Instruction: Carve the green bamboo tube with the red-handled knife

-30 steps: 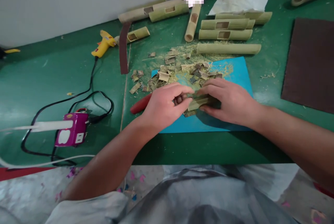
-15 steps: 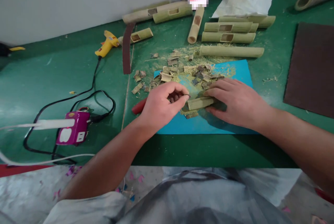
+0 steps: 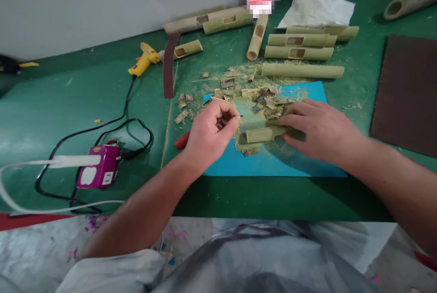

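Observation:
A short, pale split bamboo piece [image 3: 262,135] lies on the blue sheet [image 3: 266,165], its right end between the thumb and fingers of my right hand [image 3: 319,129]. My left hand [image 3: 211,136] is closed in a pinch, just left of the bamboo piece and apart from it. A tiny dark tip [image 3: 241,116] pokes out between its thumb and forefinger; its kind is too small to tell. Bamboo chips [image 3: 269,102] and yellowish dust lie beyond both hands. A red handle-like thing [image 3: 182,140] shows partly beside my left wrist.
Bamboo tubes with cut windows [image 3: 298,53] and an uncut-looking tube [image 3: 303,70] lie at the back. Left are a yellow glue gun [image 3: 143,60], a brown strip [image 3: 168,70] and a purple power adapter [image 3: 99,166] with cords. A dark brown sheet [image 3: 406,95] lies right.
My left hand has drawn slightly up and left, away from the bamboo piece, still pinching. My right hand has shifted a little right along the bamboo piece. The view has tilted slightly.

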